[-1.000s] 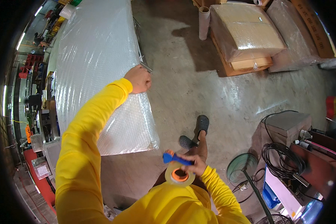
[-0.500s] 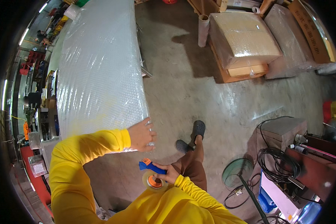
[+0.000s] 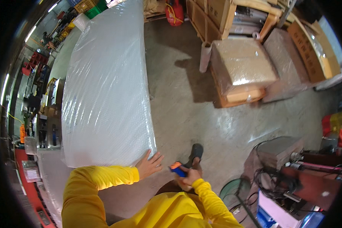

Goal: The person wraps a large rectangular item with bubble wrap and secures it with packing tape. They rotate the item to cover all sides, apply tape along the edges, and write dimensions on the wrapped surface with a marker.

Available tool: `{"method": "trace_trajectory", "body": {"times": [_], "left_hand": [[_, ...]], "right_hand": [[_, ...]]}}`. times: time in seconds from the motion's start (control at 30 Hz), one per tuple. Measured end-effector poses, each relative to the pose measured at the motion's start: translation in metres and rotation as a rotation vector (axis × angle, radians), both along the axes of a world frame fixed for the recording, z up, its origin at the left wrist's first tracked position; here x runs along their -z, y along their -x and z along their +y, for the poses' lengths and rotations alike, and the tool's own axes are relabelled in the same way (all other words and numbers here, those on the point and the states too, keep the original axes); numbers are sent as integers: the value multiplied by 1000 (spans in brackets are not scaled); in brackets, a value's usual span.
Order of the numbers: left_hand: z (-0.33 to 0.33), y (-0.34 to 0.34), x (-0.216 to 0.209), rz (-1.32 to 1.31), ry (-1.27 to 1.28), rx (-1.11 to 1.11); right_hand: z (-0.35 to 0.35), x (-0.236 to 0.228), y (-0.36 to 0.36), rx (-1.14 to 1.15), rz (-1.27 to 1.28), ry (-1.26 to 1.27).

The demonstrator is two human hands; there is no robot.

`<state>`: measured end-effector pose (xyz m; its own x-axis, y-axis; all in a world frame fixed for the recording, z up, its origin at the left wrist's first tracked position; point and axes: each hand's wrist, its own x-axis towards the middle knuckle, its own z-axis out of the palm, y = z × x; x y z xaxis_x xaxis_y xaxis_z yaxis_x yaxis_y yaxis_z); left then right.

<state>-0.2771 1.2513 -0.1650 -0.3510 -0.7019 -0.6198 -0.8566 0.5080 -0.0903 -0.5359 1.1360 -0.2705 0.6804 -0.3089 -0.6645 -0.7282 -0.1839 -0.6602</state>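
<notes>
A long bubble-wrapped panel [image 3: 108, 95] stretches away from me on the left, its wrap glossy and wrinkled. At its near right corner my left hand [image 3: 150, 166] rests with fingers spread, the fingertips at the edge of the wrap. My right hand [image 3: 192, 176] is closed around a blue and orange tape dispenser [image 3: 178, 170], held in front of my body to the right of that corner. The dispenser's tape roll is mostly hidden beneath the hand.
Plastic-wrapped cartons [image 3: 245, 62] stand at the far right, with an upright film roll [image 3: 205, 57] beside them. A red gas cylinder [image 3: 174, 13] is at the back. Coiled black cables [image 3: 273, 180] and a grey box [image 3: 279, 150] lie to the right. Cluttered shelving lines the left.
My view has tilted up, showing more of the far floor. The dispenser has moved right and turned, its roll now mostly out of sight. My left hand stays at the panel's corner.
</notes>
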Motion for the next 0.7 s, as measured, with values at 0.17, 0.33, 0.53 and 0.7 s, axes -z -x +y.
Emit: {"method": "trace_trajectory", "body": {"times": [0.17,0.33,0.53,0.7], "left_hand": [[-32,-24,-5,120,-151,131],[-114,-80,13,263,-340,-70],[-213,-204,30,65,-267,-122],[-295,-282,21,-80,-260,-175]], "right_hand": [[-113,-41,102,399,223,295],[-188,-73,131,560,183,377],[-263,-54,97,686,48,245],[-356,-68,22,395,160,326]]}}
